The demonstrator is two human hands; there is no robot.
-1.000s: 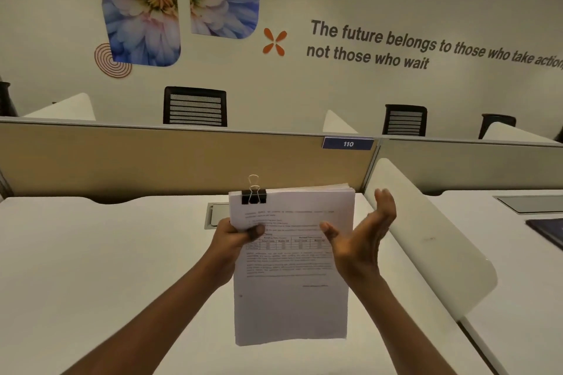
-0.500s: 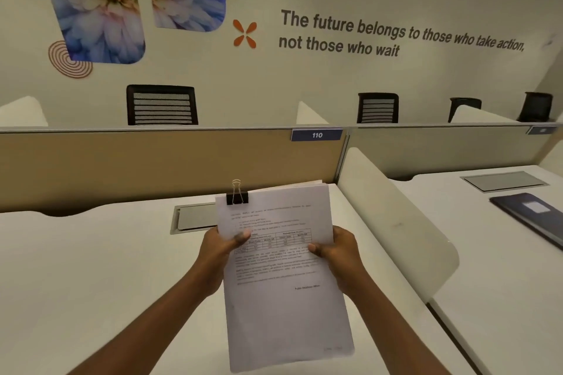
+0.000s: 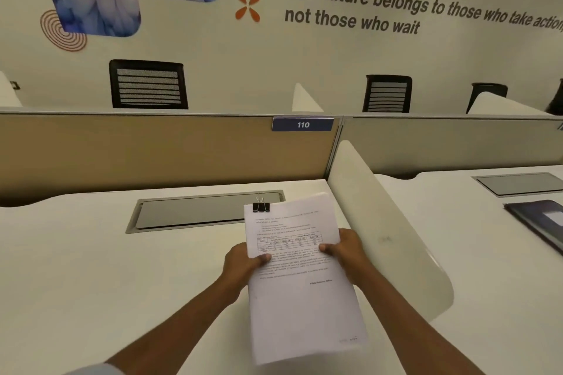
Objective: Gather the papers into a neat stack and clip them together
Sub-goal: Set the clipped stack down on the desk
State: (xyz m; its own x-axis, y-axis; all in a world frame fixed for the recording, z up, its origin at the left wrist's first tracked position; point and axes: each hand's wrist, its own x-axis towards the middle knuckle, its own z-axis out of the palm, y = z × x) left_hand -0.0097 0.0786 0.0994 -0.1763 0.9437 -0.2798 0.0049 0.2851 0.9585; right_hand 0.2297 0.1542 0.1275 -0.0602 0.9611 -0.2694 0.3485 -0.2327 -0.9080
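A stack of white printed papers [image 3: 301, 298] is held above the white desk [image 3: 76, 268], tilted slightly to the right. A black binder clip [image 3: 261, 206] with silver handles grips the stack's top left corner. My left hand [image 3: 243, 265] clasps the stack's left edge with the thumb on top. On the right edge, my right hand [image 3: 347, 250] holds the sheets the same way. The fingers of both hands are hidden behind the paper.
A grey cable hatch [image 3: 198, 211] is set into the desk behind the papers. A curved white divider [image 3: 380, 228] stands to the right, and a tan partition [image 3: 152, 149] with a "110" tag runs along the back. A dark folder [image 3: 539, 222] lies on the neighbouring desk.
My right hand, open beside the papers a second ago, has closed on the stack's right edge. The clipped stack has come down lower towards the desk.
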